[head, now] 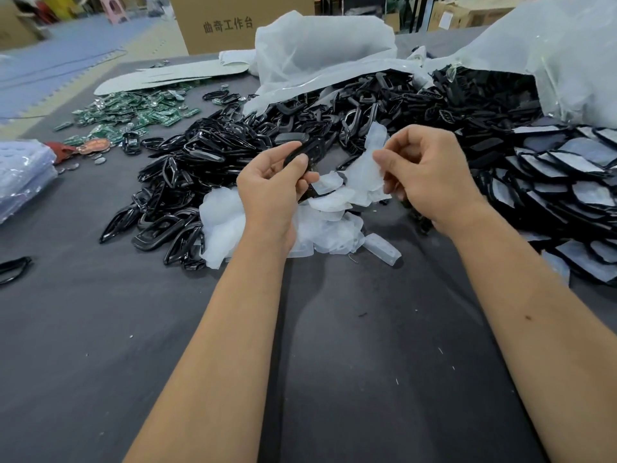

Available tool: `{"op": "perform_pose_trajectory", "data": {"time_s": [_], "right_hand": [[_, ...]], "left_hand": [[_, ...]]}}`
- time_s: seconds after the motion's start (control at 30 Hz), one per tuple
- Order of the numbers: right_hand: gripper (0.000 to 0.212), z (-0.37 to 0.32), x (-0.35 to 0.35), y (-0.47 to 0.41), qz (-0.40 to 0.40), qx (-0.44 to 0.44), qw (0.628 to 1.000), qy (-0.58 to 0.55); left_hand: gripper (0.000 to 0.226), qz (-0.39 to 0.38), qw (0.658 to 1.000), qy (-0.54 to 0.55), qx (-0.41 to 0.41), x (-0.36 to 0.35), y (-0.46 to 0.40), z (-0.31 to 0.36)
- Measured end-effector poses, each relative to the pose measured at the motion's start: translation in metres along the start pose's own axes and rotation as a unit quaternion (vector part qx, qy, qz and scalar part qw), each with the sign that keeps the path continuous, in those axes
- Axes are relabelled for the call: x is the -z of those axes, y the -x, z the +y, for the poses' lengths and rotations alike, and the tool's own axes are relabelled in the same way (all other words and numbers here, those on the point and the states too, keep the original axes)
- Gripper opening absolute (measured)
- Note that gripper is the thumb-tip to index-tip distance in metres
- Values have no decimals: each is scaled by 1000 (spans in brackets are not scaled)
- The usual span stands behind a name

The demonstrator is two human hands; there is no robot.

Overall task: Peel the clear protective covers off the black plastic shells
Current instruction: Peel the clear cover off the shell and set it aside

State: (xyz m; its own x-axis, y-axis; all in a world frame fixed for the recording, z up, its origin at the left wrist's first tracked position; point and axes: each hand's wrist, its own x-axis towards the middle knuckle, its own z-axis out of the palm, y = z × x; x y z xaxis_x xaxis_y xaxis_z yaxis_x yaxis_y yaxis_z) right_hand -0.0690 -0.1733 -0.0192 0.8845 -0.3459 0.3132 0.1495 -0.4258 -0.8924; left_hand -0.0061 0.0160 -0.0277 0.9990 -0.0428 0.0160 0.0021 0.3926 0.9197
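Observation:
My left hand [272, 187] grips a black plastic shell [302, 152] between thumb and fingers, held above the table. My right hand [430, 175] pinches a clear protective cover [375, 142] that stands up to the right of the shell, apart from it. Under both hands lies a heap of peeled clear covers [330, 225]. A big pile of bare black shells [187, 182] spreads to the left and behind. At the right, rows of black shells with covers on them [561, 182] lie overlapped.
The work surface is a dark grey cloth-covered table [334, 345]. Green circuit boards [133, 111] lie at the back left, plastic bags [320, 48] at the back and right. A stack of bagged items [23, 175] sits at the left edge, a cardboard box [227, 25] beyond the table.

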Motion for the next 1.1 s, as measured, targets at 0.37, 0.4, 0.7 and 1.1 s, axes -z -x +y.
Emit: {"op": "perform_pose_trajectory", "data": {"time_s": [0.37,0.4,0.7,1.1], "right_hand": [[12,7,-34,12,-37,-77,982,-170],[12,8,-35,12,-40,-81,982,-168],[8,7,-32,12,-17,13,995,94],[21,8,-41,16,47,16,999,-5]], "left_hand": [[19,5,996,86,18,0,1,2],[19,3,996,83,16,-1,1,1],[19,52,996,63,-34,-3,1,1],[18,60,998,23,-27,-1,0,1]]}}
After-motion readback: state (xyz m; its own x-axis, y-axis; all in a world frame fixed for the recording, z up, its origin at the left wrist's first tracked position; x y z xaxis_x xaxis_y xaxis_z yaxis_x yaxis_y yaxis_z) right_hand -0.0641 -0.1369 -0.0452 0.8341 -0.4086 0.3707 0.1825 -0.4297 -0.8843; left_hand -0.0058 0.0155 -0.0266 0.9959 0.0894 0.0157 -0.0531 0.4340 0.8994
